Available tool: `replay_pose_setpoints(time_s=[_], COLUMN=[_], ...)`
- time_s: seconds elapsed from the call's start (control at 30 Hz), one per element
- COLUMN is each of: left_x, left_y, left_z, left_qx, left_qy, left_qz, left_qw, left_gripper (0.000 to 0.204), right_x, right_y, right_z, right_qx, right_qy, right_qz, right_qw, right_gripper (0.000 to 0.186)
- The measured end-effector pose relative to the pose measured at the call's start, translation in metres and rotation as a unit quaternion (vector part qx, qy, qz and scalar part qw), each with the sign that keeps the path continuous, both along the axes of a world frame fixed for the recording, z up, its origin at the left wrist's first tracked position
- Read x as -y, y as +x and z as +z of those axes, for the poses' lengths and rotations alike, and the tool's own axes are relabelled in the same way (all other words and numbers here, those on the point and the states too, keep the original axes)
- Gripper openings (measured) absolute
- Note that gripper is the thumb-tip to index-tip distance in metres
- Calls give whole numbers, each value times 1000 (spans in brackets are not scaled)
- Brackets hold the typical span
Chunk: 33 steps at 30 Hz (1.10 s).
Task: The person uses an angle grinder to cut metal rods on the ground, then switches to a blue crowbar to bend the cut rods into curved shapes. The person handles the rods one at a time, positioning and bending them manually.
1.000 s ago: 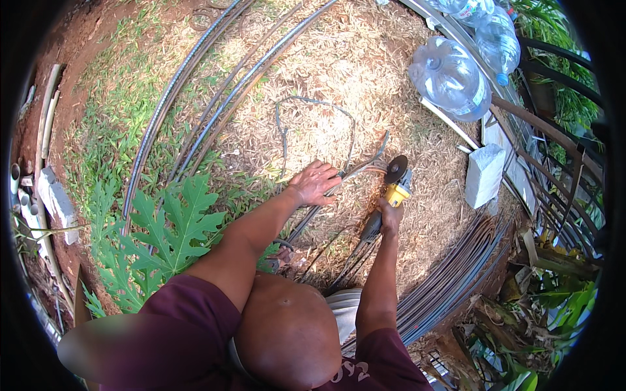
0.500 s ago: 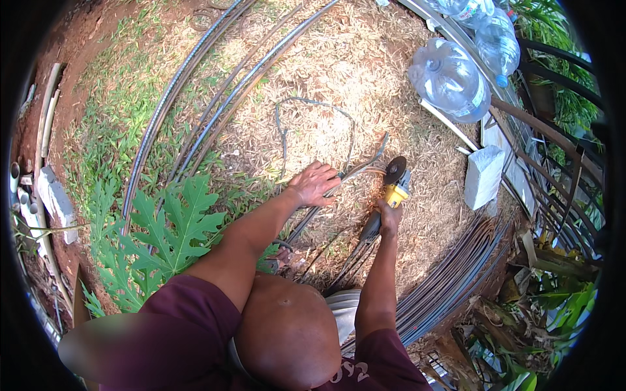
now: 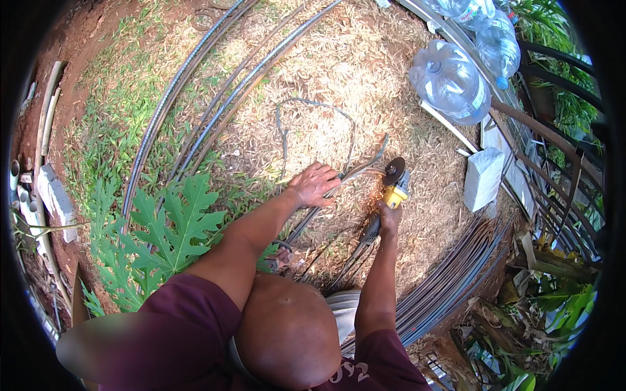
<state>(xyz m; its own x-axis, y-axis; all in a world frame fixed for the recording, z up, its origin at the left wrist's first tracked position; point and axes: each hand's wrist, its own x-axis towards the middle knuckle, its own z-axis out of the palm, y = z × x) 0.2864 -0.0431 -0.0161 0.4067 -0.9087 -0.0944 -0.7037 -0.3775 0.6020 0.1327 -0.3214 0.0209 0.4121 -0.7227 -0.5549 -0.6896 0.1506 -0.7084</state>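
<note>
One yellow-black disc grinder point(image 3: 394, 196), dark metal rods point(image 3: 305, 224).
Left hand point(image 3: 314, 183) half-open over rods, hold unclear; right hand point(image 3: 390, 217), four o'clock, clasping grinder.

A dark maroon shirt covers the lower part of the frame, its short left sleeve point(image 3: 205, 300) wide and loose at lower left, its right sleeve point(image 3: 385, 355) at the bottom, right of centre. Pale printed characters point(image 3: 351, 373) run across the cloth near the bottom edge (bent by the lens). Both forearms are bare below the sleeves, and the left hand point(image 3: 316, 184) and right hand point(image 3: 390, 215) are gloveless. At bottom centre bulges a smooth, rounded bare knee point(image 3: 287, 332) with a small mark; light grey cloth point(image 3: 343, 311) shows beside it.
</note>
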Motion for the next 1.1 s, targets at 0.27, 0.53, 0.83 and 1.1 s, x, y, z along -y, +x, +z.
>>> replay_pose_setpoints(time_s=[0.27,0.53,0.83,1.1], left_x=[2,0,3,1], left_y=[0,0,0,4], left_z=[-1,-1,-1,10], left_qx=[-16,-25,-24,-22], left_qy=[32,30,58,-48], left_qz=[-11,-12,-17,37], left_qw=[999,999,998,998], left_gripper=[66,68,70,60], right_x=[2,-1,-21,-44], right_y=[0,6,-1,-43], right_z=[-7,3,25,83], right_qx=[27,-20,7,145], right_qy=[-4,-13,32,48], right_qz=[3,0,-95,-228], right_qw=[1000,1000,995,962], right_gripper=[40,38,44,27])
